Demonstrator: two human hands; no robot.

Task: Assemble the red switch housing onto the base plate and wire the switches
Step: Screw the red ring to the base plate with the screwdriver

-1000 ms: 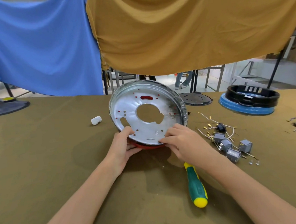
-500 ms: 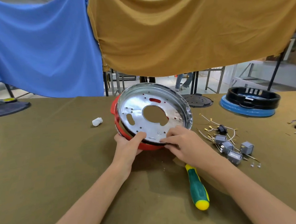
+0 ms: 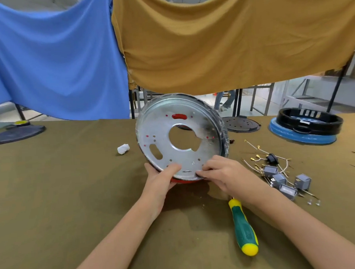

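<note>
- Vs half a second earlier: the red switch housing (image 3: 184,180) had been sticking out as a crescent along the left rim of the base plate (image 3: 180,134); at this point only a sliver showed under the plate's near edge, plus red through the slot and small holes. Read: the two parts were rotated or slid back into register, so hole alignment looked closer. No screws seen in place yet.
- Plate and housing were held together, tilted up off the bench (image 3: 71,182), face toward the camera.
- Left hand (image 3: 160,180) gripped the near-left rim, thumb pressed on the plate face, fingers curled behind.
- Right hand (image 3: 222,173) pinched the near edge with its fingertips; whether it held a small fastener could not be told.
- Screwdriver (image 3: 242,228) lay untouched on the bench near the right forearm.
- Switches (image 3: 285,184) and loose wires (image 3: 263,156) sat in a heap to the right, unwired.
- Containers: a black ring-shaped part (image 3: 309,122) rested on a blue disc at far right; contents unclear. Dark perforated disc (image 3: 242,125) behind the plate held nothing visible.
</note>
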